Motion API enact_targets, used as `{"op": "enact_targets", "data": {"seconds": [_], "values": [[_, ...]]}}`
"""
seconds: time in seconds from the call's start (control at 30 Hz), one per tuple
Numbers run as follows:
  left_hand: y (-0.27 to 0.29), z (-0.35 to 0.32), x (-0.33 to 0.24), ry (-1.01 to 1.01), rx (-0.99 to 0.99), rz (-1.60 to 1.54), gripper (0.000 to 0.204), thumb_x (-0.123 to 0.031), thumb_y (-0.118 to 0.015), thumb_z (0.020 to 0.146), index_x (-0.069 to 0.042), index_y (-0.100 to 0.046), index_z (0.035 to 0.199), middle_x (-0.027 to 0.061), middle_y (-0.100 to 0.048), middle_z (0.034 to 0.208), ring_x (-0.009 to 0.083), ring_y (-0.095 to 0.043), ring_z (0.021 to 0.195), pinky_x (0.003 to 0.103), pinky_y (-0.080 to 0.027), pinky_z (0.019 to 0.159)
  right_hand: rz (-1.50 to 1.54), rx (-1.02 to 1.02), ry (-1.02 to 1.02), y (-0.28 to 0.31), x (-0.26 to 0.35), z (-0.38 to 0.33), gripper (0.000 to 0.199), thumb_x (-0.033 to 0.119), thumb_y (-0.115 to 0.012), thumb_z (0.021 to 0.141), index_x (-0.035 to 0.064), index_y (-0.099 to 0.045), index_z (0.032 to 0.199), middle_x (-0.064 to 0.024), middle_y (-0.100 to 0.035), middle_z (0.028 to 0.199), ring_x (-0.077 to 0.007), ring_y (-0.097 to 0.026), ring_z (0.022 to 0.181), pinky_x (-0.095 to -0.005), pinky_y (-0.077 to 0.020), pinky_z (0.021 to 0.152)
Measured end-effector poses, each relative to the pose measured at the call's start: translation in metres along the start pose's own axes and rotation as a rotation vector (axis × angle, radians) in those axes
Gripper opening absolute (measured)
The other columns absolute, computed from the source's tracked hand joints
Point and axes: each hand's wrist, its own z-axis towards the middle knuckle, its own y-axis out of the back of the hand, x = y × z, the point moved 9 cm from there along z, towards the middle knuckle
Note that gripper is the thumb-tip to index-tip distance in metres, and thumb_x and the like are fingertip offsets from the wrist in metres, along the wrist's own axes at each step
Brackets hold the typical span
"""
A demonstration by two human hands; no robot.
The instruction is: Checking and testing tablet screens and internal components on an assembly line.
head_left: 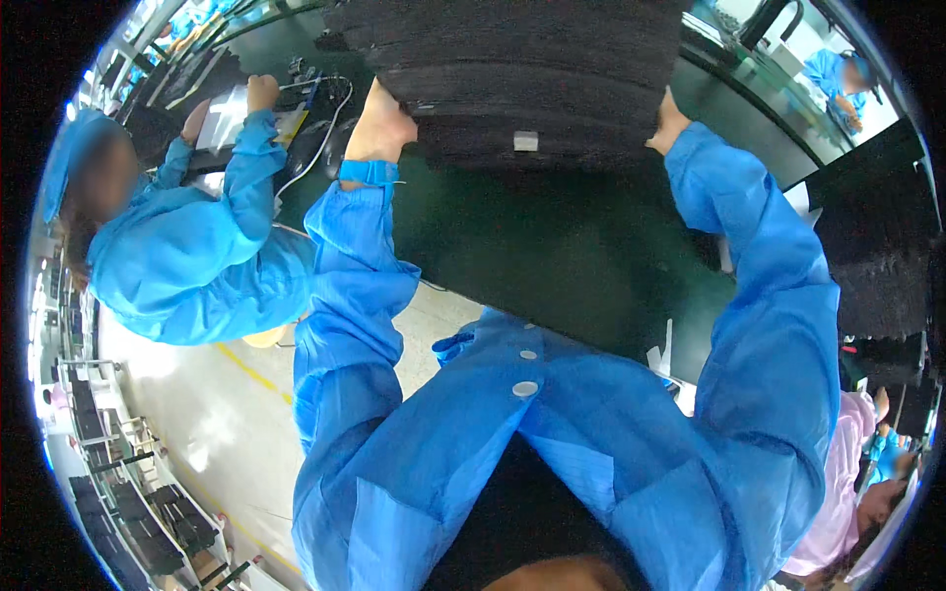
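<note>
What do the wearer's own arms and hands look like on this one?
The left sleeve and right sleeve are loose, wrinkled blue fabric. A brighter blue band circles the left wrist. The left hand and right hand show no gloves; the fingers are mostly hidden.

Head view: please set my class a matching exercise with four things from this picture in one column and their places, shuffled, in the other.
Things
1. Wide black piece with a streaky surface
2. Small pale rectangle
3. Bright blue band
4. Round white buttons

Places
A. At the wrist of the left hand
B. Down the front of the blue fabric coat
C. Spanning from the left hand to the right hand
D. Against black, close to the dark green tabletop

Right pairs: 1-C, 2-D, 3-A, 4-B
</note>
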Motion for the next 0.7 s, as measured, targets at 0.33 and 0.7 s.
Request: {"op": "enact_targets", "data": {"seconds": [0.33,0.7], "values": [[0.091,0.086,-0.05,-0.013,0.584,0.206,0.045,-0.043,-0.047,0.085,-0.009,-0.06,0.111,0.0097,-0.06,0.115,0.0314,-0.054,0.107,0.05,-0.04,0.095,0.59,-0.375,-0.275,-0.108,-0.026,0.016,0.067,0.063,-0.038,0.081,0.0118,-0.055,0.119,-0.0156,-0.058,0.115,-0.0329,-0.057,0.099,-0.0523,-0.0417,0.09],[0.105,0.131,-0.065,-0.194,0.286,0.681,0.041,-0.032,-0.056,0.081,-0.008,-0.058,0.114,0.0078,-0.057,0.12,0.0314,-0.05,0.112,0.044,-0.036,0.099,0.314,-0.578,-0.269,-0.121,-0.008,-0.004,0.07,0.059,-0.03,0.088,0.0056,-0.042,0.131,-0.0163,-0.045,0.132,-0.0306,-0.045,0.119,-0.0445,-0.0329,0.101]]}}
